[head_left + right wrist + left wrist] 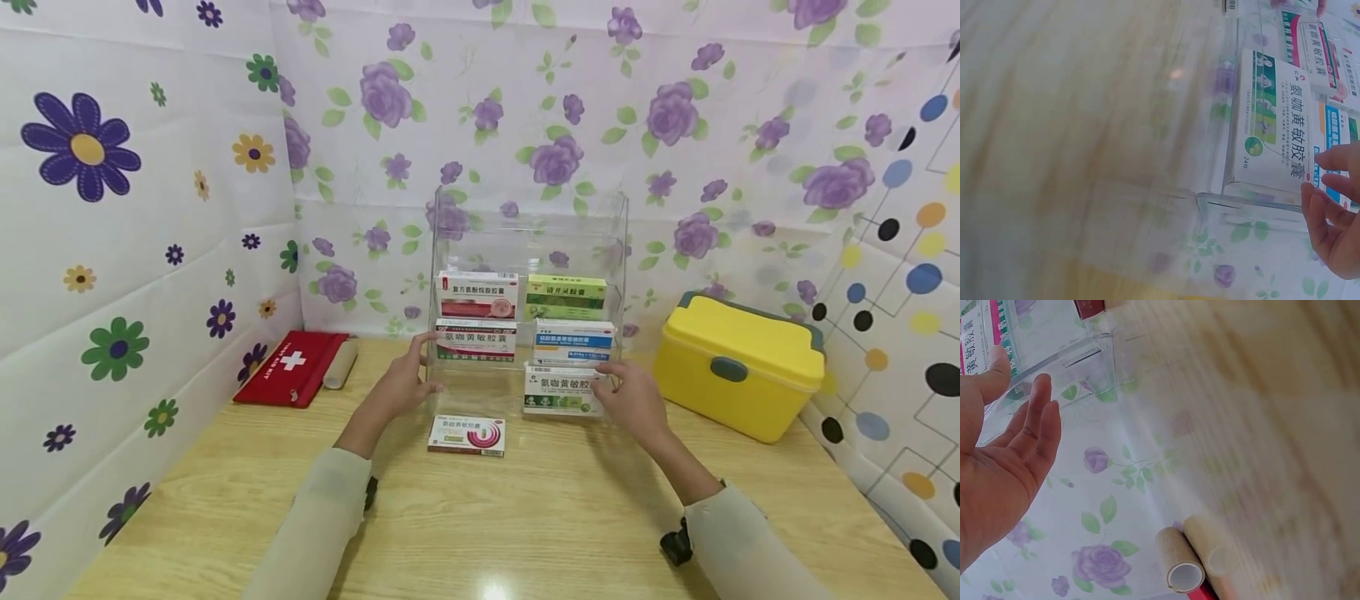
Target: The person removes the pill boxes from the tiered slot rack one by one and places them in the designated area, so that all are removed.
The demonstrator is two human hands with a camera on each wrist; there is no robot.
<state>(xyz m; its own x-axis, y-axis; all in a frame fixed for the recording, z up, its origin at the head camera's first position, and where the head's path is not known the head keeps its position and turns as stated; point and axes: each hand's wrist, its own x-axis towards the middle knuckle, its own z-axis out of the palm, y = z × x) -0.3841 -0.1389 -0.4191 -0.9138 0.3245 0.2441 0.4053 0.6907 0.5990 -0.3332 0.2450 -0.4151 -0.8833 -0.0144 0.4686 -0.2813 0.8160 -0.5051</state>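
Note:
A clear tiered display stand [480, 385] holds several medicine boxes. My left hand [401, 383] is at the stand's left side, thumb forward and the other fingers loosely bent in the left wrist view. It is nearest the red, white and green medicine box [476, 342]. At the right end of the lowest tier, my right hand [632, 398] has its fingertips over the right edge of a white-and-green medicine box [1269, 125]. That box leans in the tier, its printed front outward. A white medicine box with pink rings [467, 435] lies flat on the table before the stand.
Higher tiers hold a red-and-white box [477, 296], a yellow-green box [566, 297] and a blue-and-white box [573, 342]. Left on the table are a red first aid pouch [281, 379] and a beige roll [341, 365]. A yellow case [738, 367] stands right, near the patterned cloth walls.

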